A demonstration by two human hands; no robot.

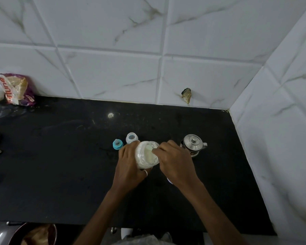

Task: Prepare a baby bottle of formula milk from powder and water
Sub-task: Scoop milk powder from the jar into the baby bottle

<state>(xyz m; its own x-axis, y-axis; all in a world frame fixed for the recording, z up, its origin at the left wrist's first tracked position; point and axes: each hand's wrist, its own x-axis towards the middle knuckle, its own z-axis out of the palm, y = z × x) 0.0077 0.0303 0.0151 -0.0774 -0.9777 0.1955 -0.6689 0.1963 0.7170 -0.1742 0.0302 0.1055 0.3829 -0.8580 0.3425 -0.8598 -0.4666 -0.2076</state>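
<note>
Probably light, stiff and a bit slippery, the powder jar (146, 157) is held tilted over the surface (60, 156), left hand (129, 161) wrapped round its wall where grip seems surest, right hand (173, 161) pinching what looks like a scoop (148, 149) at its mouth.

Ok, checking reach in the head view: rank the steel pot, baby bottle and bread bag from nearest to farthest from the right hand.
1. steel pot, just right of the right hand
2. baby bottle, left, past the jar
3. bread bag, far left
</note>
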